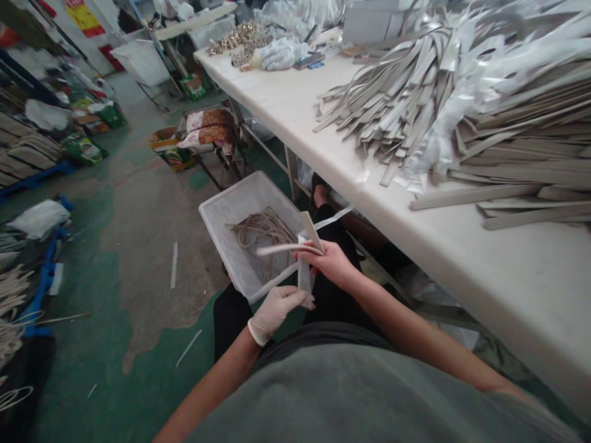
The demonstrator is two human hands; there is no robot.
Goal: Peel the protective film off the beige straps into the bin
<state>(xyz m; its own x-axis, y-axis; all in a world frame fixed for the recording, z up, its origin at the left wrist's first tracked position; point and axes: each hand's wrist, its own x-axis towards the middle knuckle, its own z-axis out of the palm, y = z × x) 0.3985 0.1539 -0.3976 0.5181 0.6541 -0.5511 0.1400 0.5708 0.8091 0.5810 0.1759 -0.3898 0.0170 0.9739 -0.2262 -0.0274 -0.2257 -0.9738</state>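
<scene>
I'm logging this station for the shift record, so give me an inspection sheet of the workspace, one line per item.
Surface: long white table on the person's right, mostly covered.
Job's things: pale flat strip and clear plastic sleeve held over the lap; white plastic bin on the knees holds a tangle of tan strips.
Clutter: large heap of grey strips and plastic wraps on the table; metal rings and bags at its far end.
Grippers: gloved left hand pinches the sleeve's lower end; bare right hand has its fingers closed on the strip.
Cables: nothing seen.
Surroundings: worn green floor with scattered strips, stool, boxes, stacked goods.
</scene>
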